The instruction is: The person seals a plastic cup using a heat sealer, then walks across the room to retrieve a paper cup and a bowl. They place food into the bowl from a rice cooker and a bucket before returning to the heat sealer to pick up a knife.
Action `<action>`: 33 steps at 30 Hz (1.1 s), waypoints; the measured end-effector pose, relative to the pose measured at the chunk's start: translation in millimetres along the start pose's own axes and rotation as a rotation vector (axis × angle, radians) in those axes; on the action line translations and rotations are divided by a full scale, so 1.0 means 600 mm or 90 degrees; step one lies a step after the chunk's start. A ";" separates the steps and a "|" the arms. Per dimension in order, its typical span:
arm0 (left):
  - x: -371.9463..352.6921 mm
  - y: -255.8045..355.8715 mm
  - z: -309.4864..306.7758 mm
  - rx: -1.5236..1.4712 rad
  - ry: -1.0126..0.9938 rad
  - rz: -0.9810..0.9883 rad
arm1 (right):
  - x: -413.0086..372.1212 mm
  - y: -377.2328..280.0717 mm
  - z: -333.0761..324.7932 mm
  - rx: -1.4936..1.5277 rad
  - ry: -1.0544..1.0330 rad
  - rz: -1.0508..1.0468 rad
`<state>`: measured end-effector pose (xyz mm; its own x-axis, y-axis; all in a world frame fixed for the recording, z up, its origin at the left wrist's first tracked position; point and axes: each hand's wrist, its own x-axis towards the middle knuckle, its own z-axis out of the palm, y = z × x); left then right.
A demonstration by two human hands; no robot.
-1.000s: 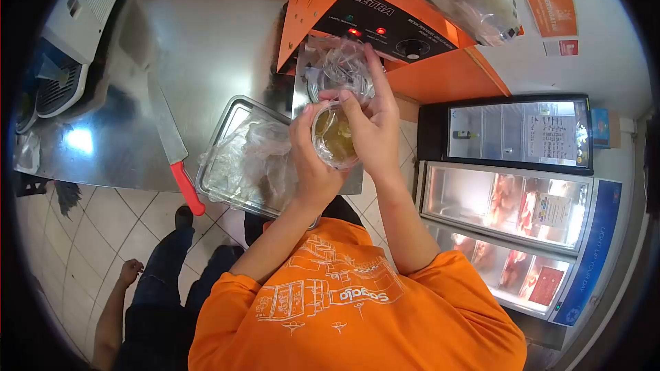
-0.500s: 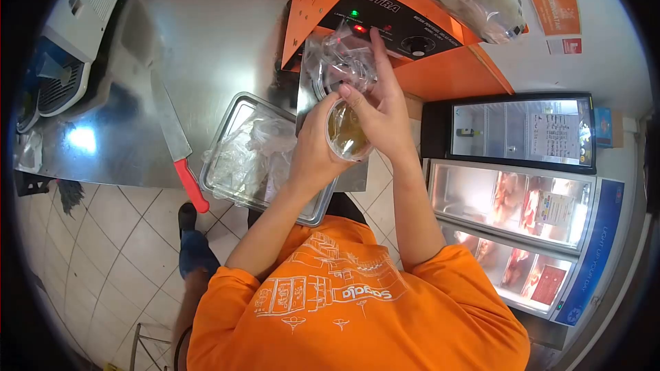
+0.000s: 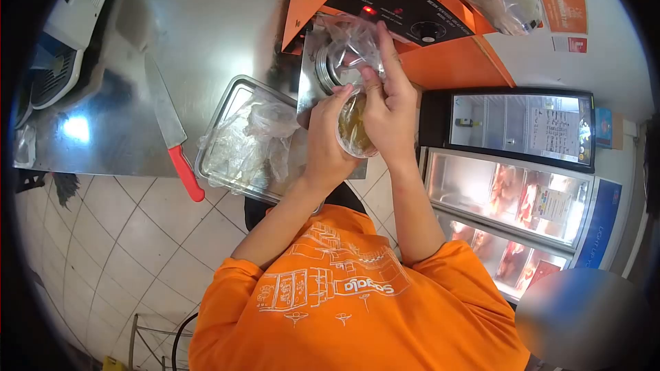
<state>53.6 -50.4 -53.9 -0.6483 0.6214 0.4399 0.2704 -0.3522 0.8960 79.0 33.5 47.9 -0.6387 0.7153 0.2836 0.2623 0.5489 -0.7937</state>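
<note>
A clear plastic cup point(image 3: 353, 127) with yellow-green contents is held in front of the orange machine. My left hand point(image 3: 328, 139) wraps around its left side, thumb near the rim. My right hand point(image 3: 393, 113) lies against the cup's right side. Its index finger stretches upward, while its thumb presses at a sheet of clear plastic film point(image 3: 352, 45) above the cup. Whether the film is joined to the cup is hard to tell. Behind the film, a round metal ring point(image 3: 323, 72) shows on the machine's metal platform.
An orange GETRA machine point(image 3: 405, 10) with lit indicators stands ahead. Left of my hands, a metal tray point(image 3: 221, 106) holds crumpled clear plastic. A red-handled knife point(image 3: 184, 172) lies with its handle over the steel table's edge point(image 3: 130, 158). Lit glass-door fridges point(image 3: 505, 192) stand at right.
My hands and the cup have shifted slightly right. My right thumb has moved up from the cup's rim to the film. A leg and shoe at left have left view; a blurred patch appears lower right.
</note>
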 end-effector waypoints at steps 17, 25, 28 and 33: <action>-0.065 0.029 -0.031 -0.073 -0.067 -0.097 | -0.034 0.029 -0.060 0.180 0.005 0.310; -0.090 0.011 -0.031 -0.096 -0.083 -0.135 | 0.053 0.040 -0.043 -0.165 -0.186 0.165; -0.094 0.007 -0.036 -0.091 -0.078 -0.138 | 0.035 0.047 -0.037 0.026 -0.055 0.221; -0.091 0.003 -0.046 -0.113 -0.092 -0.160 | 0.008 0.069 -0.033 0.194 0.095 0.203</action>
<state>69.9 -104.3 -77.9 -0.5685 0.7921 0.2224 -0.0213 -0.2844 0.9585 101.2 68.2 27.0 -0.4441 0.8942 0.0569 0.1900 0.1560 -0.9693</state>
